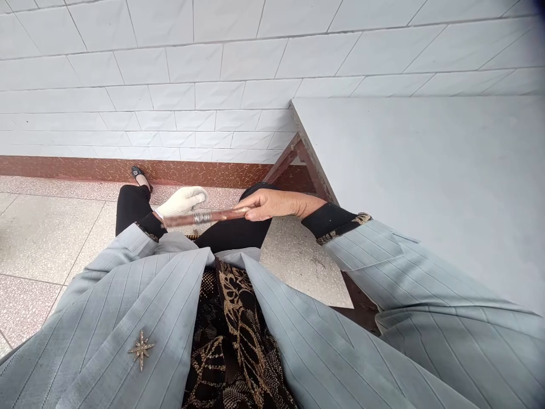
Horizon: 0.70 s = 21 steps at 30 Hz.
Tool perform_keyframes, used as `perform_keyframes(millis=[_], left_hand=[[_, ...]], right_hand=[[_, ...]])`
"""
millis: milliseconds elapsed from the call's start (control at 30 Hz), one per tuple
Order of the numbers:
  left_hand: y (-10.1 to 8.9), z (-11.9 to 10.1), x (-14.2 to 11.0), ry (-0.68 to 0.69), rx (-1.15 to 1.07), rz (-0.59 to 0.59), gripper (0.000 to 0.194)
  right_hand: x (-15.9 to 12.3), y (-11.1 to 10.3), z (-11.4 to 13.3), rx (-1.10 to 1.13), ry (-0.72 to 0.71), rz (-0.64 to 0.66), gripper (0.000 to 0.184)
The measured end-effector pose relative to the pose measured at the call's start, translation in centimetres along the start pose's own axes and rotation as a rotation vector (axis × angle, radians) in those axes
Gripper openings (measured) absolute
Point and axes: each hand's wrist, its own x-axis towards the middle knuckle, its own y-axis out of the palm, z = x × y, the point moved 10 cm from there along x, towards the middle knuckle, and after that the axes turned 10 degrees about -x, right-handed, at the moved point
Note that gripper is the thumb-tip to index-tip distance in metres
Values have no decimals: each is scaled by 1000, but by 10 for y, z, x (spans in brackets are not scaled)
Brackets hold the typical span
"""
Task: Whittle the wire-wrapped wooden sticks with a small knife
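My right hand (pixel 266 204) is bare and pinches the right end of a thin reddish-brown stick (pixel 202 217) with a silvery band round its middle. The stick lies level over my lap. My left hand (pixel 183 200) wears a white glove and curls round the stick's left part, just behind it. Both hands hover above my black-trousered legs.
A pale grey table (pixel 426 170) with a reddish wooden frame stands on my right. Ahead is a white tiled wall (pixel 191 74) with a brown skirting band. Speckled floor tiles (pixel 46 233) lie on the left. My black shoe (pixel 137 172) shows near the wall.
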Motion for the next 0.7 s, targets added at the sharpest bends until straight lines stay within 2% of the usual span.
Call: perform_keyframes(millis=[100,167,200,267,333,433,533,700], left_hand=[[14,11,-3,-55,-19,78,30],[20,16,-6,-73,-36,126,32],[21,18,-7,-75,-34,133,32],[18,19,-9,-78,0,111,32],[14,18,-10,-73,70,86,30],[9,10,-9,-31,249,71,30],[11,3,-8,14,416,99,29],[13,0,-4,41,500,131,29]], right_hand=[[0,-27,-3,135,12,-302,52],[-4,-46,-14,152,88,-512,51],[-6,-52,-22,119,151,-582,50],[-10,-60,-33,-44,285,-643,44],[-11,-63,-37,-258,370,-611,39],[-6,-54,-39,-439,377,-440,35],[-1,-36,-41,-450,336,-244,32],[2,-17,-47,-402,324,-70,31]])
